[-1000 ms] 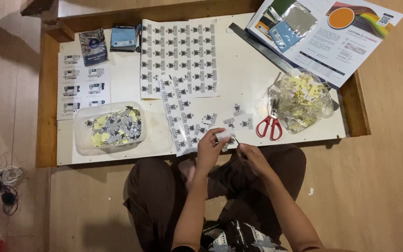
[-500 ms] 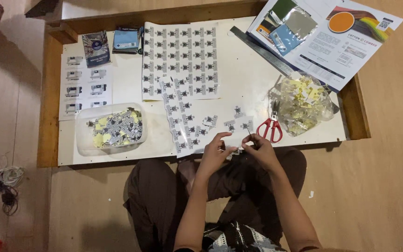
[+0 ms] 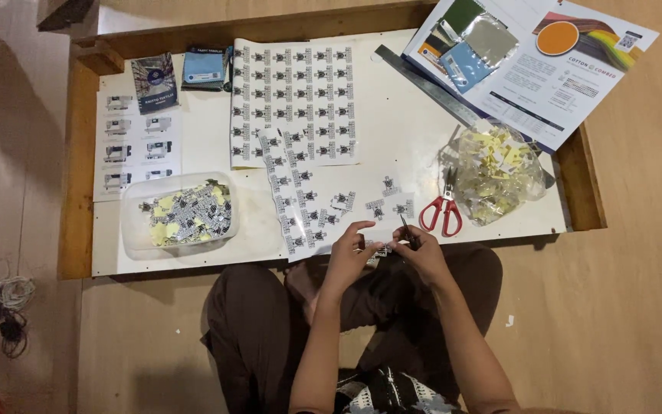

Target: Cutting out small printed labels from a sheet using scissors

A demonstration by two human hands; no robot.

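Here, your left hand [image 3: 350, 257] and right hand [image 3: 421, 257] are close together at the near edge of the worktop [image 3: 408, 146], both pinching a small sticker [image 3: 381, 250] between them. Red scissors [image 3: 441, 208] lie just beside your right hand, with a tub [image 3: 133, 230] of cut stickers to the left.

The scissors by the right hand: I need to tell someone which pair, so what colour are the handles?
Red handles on the scissors, clearest in the head view.

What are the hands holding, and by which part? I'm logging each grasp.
Both hands pinch one small sticker: left hand on its left edge, right hand on its right edge, fingertip grip. A thin dark tool shows at the right fingers.
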